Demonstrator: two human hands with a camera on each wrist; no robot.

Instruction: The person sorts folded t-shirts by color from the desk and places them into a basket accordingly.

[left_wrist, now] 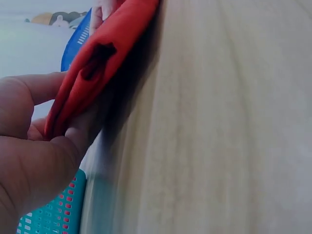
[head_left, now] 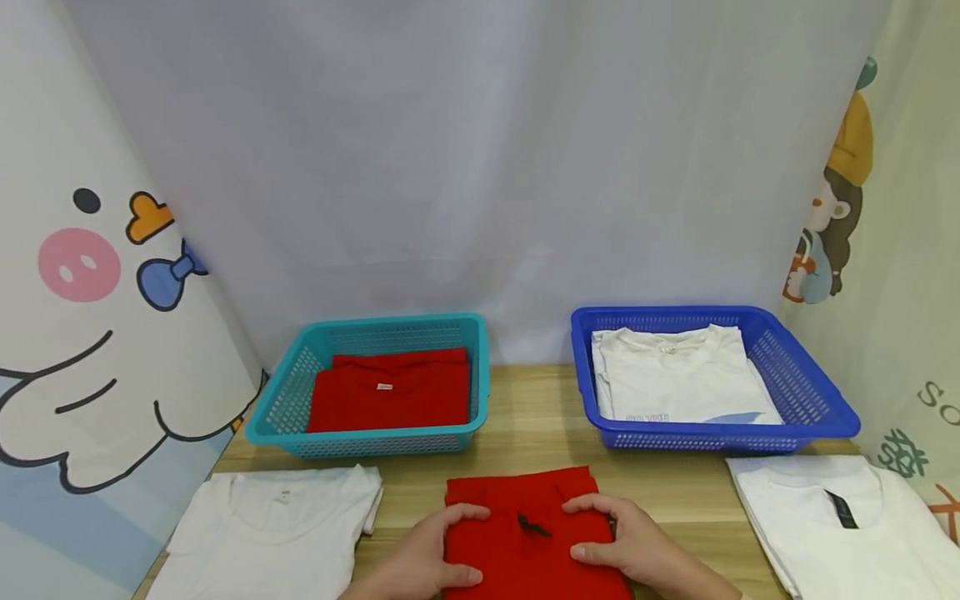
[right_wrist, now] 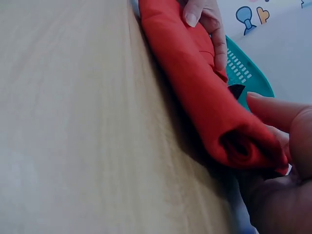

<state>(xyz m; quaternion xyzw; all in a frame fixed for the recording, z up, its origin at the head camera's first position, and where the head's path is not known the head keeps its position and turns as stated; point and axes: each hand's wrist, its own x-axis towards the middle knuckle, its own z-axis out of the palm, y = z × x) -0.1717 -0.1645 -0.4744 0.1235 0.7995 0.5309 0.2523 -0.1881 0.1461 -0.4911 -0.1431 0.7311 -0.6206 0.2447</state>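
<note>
A folded red T-shirt [head_left: 536, 562] with a dark neck label lies between my hands at the front middle of the table in the head view. My left hand [head_left: 431, 550] grips its left side, and my right hand [head_left: 630, 542] grips the right side. Seen from the left wrist, the folded edge of the red T-shirt [left_wrist: 80, 95] sits between digits above and below it. The right wrist view shows the other end of the T-shirt [right_wrist: 195, 97] as a thick roll-like fold, with my right hand [right_wrist: 287, 161] around its end and some fingers hidden beneath.
Behind, a teal basket [head_left: 367, 444] holds folded red clothing [head_left: 390, 400], and a blue basket [head_left: 697, 435] holds folded white T-shirts [head_left: 675, 375]. A folded white T-shirt [head_left: 262, 542] lies at left, another white T-shirt [head_left: 862, 550] at right. Printed curtains [head_left: 480, 167] enclose the wooden table [head_left: 525, 417].
</note>
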